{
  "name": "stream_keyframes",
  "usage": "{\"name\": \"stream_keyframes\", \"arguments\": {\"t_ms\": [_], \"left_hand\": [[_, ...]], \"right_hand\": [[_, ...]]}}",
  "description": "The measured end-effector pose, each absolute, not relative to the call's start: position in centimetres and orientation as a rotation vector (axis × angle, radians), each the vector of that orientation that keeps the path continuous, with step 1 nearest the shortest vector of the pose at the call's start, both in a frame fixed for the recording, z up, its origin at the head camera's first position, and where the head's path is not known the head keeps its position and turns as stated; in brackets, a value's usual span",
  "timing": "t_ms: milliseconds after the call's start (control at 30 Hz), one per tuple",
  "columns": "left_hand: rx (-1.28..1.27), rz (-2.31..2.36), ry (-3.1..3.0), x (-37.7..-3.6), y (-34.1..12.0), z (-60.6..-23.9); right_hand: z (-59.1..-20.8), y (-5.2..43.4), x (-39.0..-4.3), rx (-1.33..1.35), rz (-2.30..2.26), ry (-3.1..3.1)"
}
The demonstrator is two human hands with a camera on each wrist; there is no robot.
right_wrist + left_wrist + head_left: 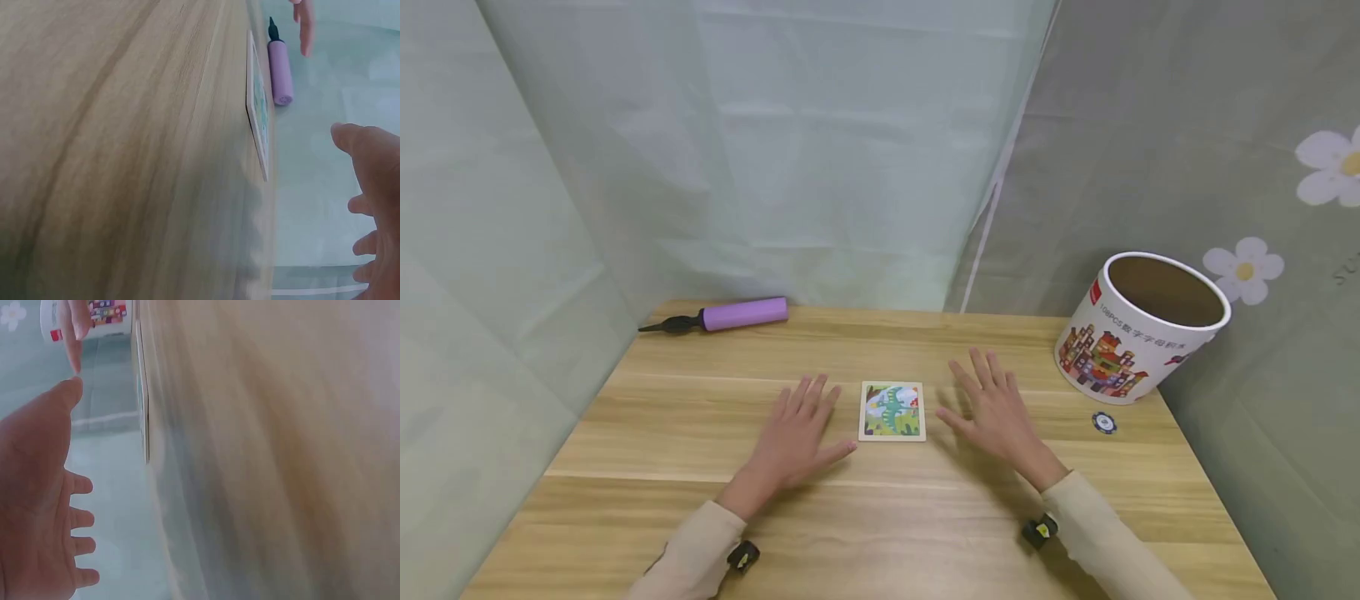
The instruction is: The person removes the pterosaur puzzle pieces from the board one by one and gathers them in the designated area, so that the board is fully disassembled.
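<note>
1. Pale cloth (850,167) hangs behind a wood table (880,533), and darker grey cloth (1120,108) hangs on the right.
2. Left hand (793,437): it holds nothing. Its fingers are out straight, and its thumb points to the near left corner of the board, but does not touch it.
3. Right hand (996,417): it holds nothing too. Its fingers are spread, with the thumb just beside the board's right side. The wrist views show both hands up off the wood.
4. Board (892,412): it lies flat between the two hands, with a green dinosaur on it.
5. To handle the board well, I think both hands should come in low and take its pale rim, one on each side. It looks thin, so a soft pinch and a level hold seem best.
6. All four sides of the board are well in from the table's edges. Wood shows on its near side, so that looks like a good way to slide it.
7. On the right, a chip (1104,422) lies near a big tub (1138,337), so the right hand should not swing wide.
8. Far left, a purple pump (741,315) lies near the far edge, well apart from the left hand.
</note>
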State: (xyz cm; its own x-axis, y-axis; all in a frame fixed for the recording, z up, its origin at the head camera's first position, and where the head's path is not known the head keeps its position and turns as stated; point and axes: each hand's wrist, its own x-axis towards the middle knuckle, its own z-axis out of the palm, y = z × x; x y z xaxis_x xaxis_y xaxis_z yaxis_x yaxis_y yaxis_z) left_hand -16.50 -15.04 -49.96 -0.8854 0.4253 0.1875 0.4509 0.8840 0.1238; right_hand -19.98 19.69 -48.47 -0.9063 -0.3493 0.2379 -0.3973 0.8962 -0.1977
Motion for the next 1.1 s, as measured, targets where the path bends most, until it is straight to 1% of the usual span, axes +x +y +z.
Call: {"name": "stream_keyframes", "arguments": {"t_ms": [333, 633, 833, 1100], "left_hand": [[-0.921, -0.313, -2.902, -15.2, -12.1, -49.2], [-1.139, -0.262, -2.951, -14.8, -9.2, -49.7], [-1.189, -0.227, -3.017, -15.2, -7.9, -50.2], [-1.189, -0.208, -3.064, -15.5, -6.7, -50.4]], "right_hand": [[-48.1, 18.4, -21.0, 0.769, 0.461, -2.813], [-48.0, 16.9, -22.6, 0.956, 0.499, -2.775], [-48.2, 15.8, -23.8, 1.03, 0.589, -2.757], [-48.6, 14.7, -25.9, 1.122, 0.599, -2.738]]}}
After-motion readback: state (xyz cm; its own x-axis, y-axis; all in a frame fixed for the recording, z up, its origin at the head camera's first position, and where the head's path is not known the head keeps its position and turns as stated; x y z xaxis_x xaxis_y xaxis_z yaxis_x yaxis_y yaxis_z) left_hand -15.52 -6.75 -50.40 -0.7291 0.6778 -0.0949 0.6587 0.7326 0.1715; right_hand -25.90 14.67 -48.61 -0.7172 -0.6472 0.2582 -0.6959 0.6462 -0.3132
